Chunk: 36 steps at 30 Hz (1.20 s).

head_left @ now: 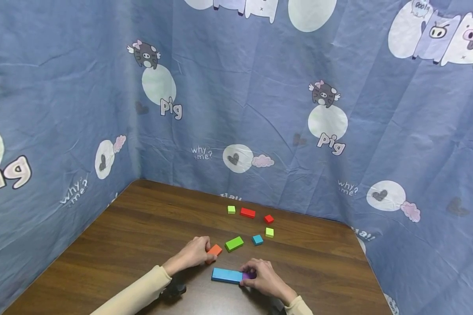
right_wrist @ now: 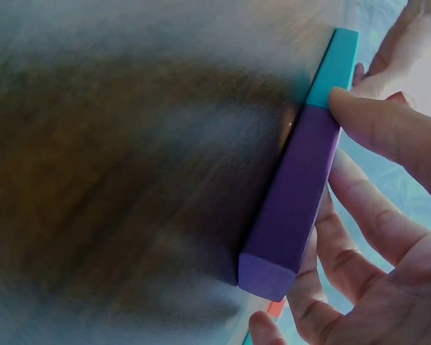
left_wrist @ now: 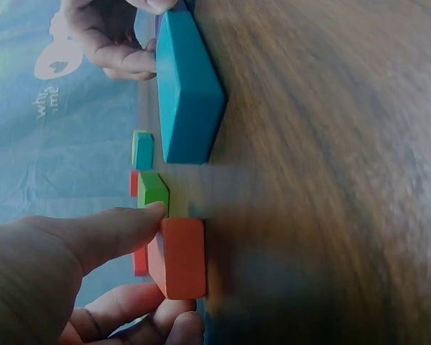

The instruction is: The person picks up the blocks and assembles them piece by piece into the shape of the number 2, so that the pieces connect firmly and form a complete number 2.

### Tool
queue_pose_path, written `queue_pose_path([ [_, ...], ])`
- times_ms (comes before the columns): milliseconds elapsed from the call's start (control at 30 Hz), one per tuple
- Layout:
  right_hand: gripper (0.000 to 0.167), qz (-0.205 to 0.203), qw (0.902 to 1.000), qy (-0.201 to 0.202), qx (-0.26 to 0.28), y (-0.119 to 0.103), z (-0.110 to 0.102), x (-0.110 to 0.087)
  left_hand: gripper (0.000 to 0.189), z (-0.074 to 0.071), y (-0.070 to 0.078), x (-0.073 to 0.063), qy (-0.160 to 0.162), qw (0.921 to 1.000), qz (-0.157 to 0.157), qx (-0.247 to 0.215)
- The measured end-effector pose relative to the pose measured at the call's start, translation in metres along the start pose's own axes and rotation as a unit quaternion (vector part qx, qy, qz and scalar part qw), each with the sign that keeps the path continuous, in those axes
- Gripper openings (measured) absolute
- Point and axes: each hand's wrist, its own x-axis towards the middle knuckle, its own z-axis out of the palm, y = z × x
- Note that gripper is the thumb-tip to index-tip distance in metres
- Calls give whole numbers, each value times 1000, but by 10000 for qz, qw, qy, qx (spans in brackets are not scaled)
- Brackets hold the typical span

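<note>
In the head view my left hand (head_left: pixel 192 252) pinches an orange block (head_left: pixel 215 250) between thumb and fingers, close over the wood. Seen from the left wrist, the thumb lies along one edge of that block and the fingertips along the opposite one. To the right and nearer me lies a long blue block (head_left: pixel 226 275), end to end with a purple block (right_wrist: pixel 291 190). My right hand (head_left: pixel 266 278) grips the purple block, its thumb right at the seam with the blue one. From above, the hand hides much of the purple block.
Beyond the hands lie a green block (head_left: pixel 234 244), a small blue block (head_left: pixel 257 239) and a yellow-green block (head_left: pixel 270 232). Farther back are another yellow-green block (head_left: pixel 231 210), a long red block (head_left: pixel 248 213) and a small red one (head_left: pixel 269 219). Patterned curtains (head_left: pixel 236 109) border the wooden table (head_left: pixel 161 210).
</note>
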Motion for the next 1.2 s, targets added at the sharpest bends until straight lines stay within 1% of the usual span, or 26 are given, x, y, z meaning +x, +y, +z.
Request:
queue_pose_path([
  [133,26,31,10000,-7,-30,1,0,0,32,2,2,0,-18,10000,20,-55],
  [333,25,-110,9998,87,-131,2,1,1,32,3,5,-1,-7,9999,49,-130],
  [633,25,-42,10000,15,-43,0,0,2,33,6,6,-2,107,9998,126,90],
  [700,26,-108,9999,35,-78,0,0,1,32,7,6,-3,93,9998,153,58],
  [833,26,-41,10000,19,-48,0,0,1,32,8,8,-6,0,9998,177,2],
  [933,25,50,10000,-20,21,0,-1,1,32,8,9,-7,-79,9999,128,-11],
  [1200,25,25,10000,-34,19,0,0,0,33,11,10,-8,-93,9999,120,-17],
])
